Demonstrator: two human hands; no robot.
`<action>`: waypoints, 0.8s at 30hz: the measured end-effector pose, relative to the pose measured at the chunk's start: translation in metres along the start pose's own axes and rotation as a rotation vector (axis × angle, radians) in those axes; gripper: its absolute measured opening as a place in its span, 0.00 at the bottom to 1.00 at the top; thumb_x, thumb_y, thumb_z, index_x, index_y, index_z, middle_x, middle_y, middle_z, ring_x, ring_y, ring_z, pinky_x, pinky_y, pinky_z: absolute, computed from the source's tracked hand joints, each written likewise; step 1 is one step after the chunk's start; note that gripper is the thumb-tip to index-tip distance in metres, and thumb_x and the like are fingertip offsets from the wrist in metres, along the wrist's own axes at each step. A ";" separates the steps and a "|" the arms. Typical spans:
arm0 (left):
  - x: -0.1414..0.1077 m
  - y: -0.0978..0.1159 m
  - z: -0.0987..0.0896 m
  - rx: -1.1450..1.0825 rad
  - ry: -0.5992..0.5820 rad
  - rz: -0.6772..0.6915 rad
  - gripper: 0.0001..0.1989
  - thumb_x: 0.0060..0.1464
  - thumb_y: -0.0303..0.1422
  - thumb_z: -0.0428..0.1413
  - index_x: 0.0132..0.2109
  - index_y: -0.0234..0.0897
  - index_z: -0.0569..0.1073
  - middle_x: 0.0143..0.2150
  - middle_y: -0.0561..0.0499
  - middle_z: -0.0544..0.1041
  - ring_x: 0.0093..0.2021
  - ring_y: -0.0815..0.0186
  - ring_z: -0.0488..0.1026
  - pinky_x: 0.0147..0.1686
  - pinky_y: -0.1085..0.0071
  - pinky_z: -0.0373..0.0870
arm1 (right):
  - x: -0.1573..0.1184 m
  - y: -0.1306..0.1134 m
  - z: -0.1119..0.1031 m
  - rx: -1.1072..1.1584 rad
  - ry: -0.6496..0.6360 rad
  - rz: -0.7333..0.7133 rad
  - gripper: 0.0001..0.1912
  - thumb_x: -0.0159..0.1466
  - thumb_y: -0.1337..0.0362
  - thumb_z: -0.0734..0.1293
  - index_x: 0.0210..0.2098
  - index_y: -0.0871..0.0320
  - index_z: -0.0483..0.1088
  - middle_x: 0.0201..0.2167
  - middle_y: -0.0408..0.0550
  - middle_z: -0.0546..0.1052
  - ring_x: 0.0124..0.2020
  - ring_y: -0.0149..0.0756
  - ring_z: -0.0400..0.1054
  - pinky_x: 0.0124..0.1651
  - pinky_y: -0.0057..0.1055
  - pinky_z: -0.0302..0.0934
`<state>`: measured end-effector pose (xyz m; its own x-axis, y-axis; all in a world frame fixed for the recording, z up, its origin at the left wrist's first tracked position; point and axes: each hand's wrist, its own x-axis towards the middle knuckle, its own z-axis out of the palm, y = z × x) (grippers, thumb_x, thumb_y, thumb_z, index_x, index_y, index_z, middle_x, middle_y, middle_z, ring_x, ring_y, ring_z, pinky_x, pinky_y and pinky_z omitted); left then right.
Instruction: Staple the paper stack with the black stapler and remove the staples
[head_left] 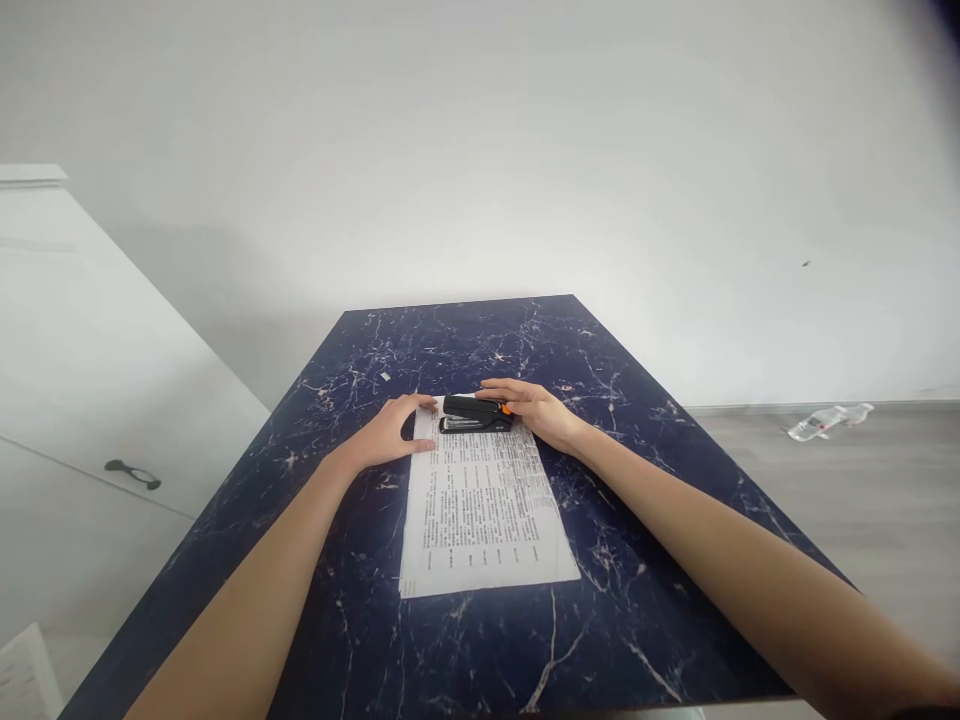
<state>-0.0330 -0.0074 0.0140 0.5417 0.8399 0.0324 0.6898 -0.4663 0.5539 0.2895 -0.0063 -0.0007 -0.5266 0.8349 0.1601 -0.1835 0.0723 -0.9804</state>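
Note:
A printed stack of paper sheets (480,540) lies on the dark blue table, its edges slightly uneven at the lower left. Across the top of the stack sits a black stapler (474,407) with an orange part at its right end; its jaws, spread apart, face left. My right hand (544,412) grips the stapler's right end, fingers over the top. My left hand (390,432) rests at the upper left edge of the paper, thumb and fingers apart in a C shape, beside the stapler's jaws and not touching them.
The marble-patterned table (442,345) stands against a white wall (480,150). A small pale piece (385,377) lies on it beyond my left hand. At left is a white cabinet (90,350) with a dark handle (133,474). A clear plastic object (829,421) lies on the floor at right.

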 end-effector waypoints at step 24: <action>0.025 0.028 0.039 -1.259 0.305 -0.159 0.19 0.58 0.40 0.65 0.52 0.35 0.75 0.46 0.44 0.81 0.45 0.61 0.80 0.52 0.61 0.75 | -0.022 -0.001 0.039 -1.374 -0.002 -0.852 0.22 0.73 0.76 0.60 0.64 0.61 0.67 0.64 0.56 0.71 0.71 0.46 0.56 0.72 0.55 0.57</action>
<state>0.0184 -0.0104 -0.0022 0.2513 0.9679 -0.0104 -0.2751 0.0817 0.9579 0.2687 -0.0458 0.0014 -0.6669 0.2982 0.6829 0.4348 0.9000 0.0317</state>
